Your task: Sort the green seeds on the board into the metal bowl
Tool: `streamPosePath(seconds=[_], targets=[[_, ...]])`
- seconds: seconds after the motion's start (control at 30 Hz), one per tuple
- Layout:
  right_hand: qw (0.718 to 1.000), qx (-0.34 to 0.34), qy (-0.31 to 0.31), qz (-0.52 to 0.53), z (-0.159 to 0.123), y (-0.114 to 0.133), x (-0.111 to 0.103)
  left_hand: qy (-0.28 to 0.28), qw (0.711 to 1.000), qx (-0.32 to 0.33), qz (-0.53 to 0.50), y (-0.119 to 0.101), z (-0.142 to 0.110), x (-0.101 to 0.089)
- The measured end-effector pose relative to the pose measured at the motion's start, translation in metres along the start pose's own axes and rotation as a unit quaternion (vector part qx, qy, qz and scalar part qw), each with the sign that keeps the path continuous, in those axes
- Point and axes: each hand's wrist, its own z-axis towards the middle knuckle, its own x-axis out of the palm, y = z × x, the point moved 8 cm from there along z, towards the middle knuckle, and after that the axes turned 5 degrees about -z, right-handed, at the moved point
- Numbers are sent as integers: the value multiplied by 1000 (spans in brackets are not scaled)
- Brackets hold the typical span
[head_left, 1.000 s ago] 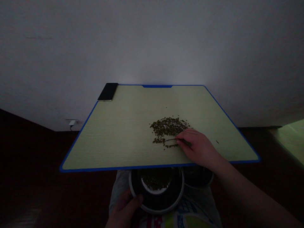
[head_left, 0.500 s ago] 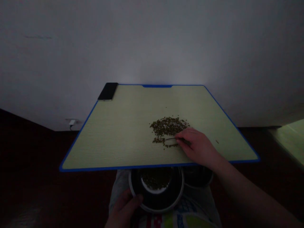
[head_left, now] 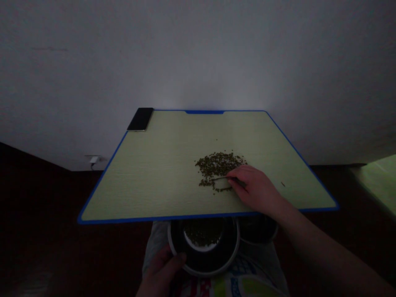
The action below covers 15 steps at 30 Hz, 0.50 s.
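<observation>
My right hand [head_left: 252, 185] is closed in a pinch around slim metal tweezers [head_left: 220, 178], whose tips point left over the table. Small greenish-brown grains [head_left: 218, 163], like dried beans or peppercorns, lie in a loose heap just beyond the tips. A smaller scatter of them sits beneath and beside the tips; whether a grain is between the tips is too small to tell. With the thumb inside the rim, my left hand [head_left: 165, 266] grips a round metal bowl [head_left: 207, 268] on my lap. More of the grains lie on its pale bottom, and the table edge covers its far side.
The pale table [head_left: 148, 177] has a blue edge and stands against a wall. A black phone [head_left: 140, 119] lies at its far left corner, and a small brown stick [head_left: 282, 184] lies right of my hand. Another dark bowl [head_left: 260, 231] sits partly under the table edge.
My right hand and the tweezers have shifted very slightly left and away from me. The left hand and the bowl stay where they were.
</observation>
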Motion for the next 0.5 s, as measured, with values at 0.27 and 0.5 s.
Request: streamPosePath(seconds=[0.27,0.5], targets=[[1000,-8,10,9,1,0,1,27,999,-27,-22,8,5,-5],[999,-27,17,29,-1,4,-1,-2,1000,-12,-12,7,0,-1]])
